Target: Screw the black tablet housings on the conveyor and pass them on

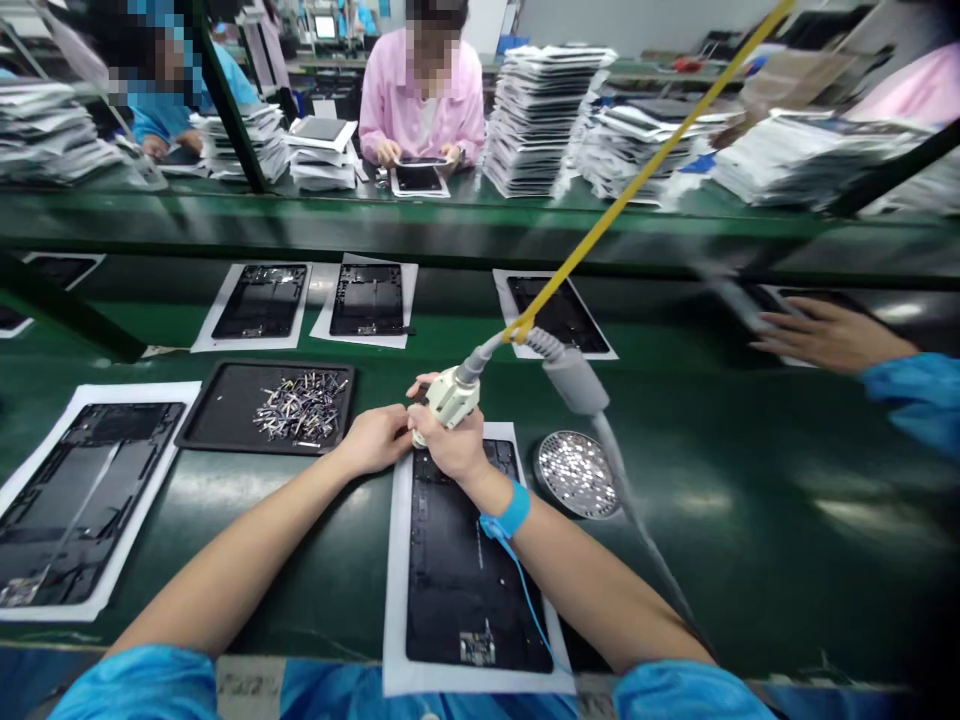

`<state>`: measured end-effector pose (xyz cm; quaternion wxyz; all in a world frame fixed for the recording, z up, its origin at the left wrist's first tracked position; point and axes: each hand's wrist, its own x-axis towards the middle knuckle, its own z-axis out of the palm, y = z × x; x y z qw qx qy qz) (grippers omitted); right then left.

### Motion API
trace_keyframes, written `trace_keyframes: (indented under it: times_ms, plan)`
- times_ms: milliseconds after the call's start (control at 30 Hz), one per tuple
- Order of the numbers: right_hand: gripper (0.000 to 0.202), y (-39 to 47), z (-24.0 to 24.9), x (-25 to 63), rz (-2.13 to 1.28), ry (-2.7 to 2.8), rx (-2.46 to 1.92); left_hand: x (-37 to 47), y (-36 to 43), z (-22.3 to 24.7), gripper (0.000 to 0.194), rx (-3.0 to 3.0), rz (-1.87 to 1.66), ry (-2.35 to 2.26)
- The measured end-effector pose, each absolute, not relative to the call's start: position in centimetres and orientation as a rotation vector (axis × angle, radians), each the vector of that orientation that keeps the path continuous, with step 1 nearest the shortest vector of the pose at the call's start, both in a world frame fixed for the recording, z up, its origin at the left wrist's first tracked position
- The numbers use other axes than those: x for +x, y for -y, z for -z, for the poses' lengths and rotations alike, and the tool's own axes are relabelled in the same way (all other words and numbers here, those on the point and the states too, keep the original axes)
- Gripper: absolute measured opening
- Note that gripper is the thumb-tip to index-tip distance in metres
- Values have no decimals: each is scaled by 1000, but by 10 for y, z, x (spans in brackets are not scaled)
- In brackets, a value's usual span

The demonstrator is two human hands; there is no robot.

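Observation:
My right hand is wrapped round a cream-coloured electric screwdriver that hangs from a yellow cord. The tool is over the top end of a black tablet housing, which lies on a white sheet in front of me. Beside the tool, at the housing's top left corner, rests my left hand with its fingers pressed together; what they hold, if anything, is hidden. A blue strap circles my right wrist. The screwdriver's tip is hidden by my hands.
A black tray of small strips is at the left, near another housing. A round dish of small shiny parts stands right. More housings lie behind. Another person's hand reaches in from the right; a person in pink works opposite.

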<state>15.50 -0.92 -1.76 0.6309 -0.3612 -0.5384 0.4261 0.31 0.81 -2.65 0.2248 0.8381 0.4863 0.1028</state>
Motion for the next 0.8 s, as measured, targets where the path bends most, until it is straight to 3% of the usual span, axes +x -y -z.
trace_keyframes:
  times_ms: [133,300,400,533,800]
  plan:
    - [27,17,-6,198,-954,1124,-787,-1,-5,24,17,2322,-308,-1290]
    - [23,32,-19,280,-633,1066,-860,25,-4,21,20,2496,-381,-1422]
    - [21,35,-12,310,-496,1036,-962,53,-11,17,30,2545,-236,-1451]
    - [20,31,-2,317,-508,1009,-984,76,-34,13,21,2428,20,-1285]
    - [20,30,1,314,-555,1038,-1023,91,-85,29,18,2502,-338,-1238]
